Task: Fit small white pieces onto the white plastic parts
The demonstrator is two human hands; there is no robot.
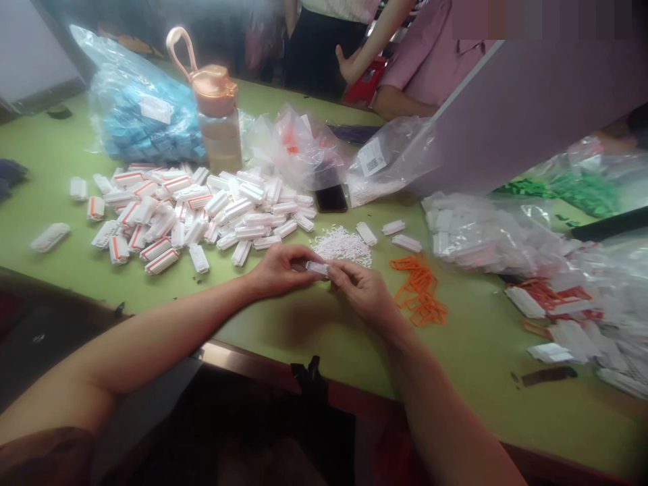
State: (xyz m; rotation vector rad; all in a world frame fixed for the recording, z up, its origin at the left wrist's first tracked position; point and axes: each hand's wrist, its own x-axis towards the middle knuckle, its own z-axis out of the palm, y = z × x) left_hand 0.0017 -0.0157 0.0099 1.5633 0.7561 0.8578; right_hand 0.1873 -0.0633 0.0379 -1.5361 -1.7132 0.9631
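Between my two hands is a small white plastic housing (317,268), held just above the green table. My left hand (280,271) grips its left end between thumb and fingers. At its right end, the fingers of my right hand (360,287) pinch it; whether they also hold a tiny part cannot be seen. Right behind the hands lies a heap of tiny white pieces (344,246). Orange plastic frames (419,290) lie in a loose pile to the right of my right hand. A big pile of white housings (202,209), some with orange strips, spreads behind my left hand.
A bottle (219,128) with a copper-coloured lid stands beside a bag of blue parts (152,121). A phone (331,199) lies near clear bags (395,155). Bagged white parts (470,233) cover the right side. Other people (324,47) are across the table (283,337).
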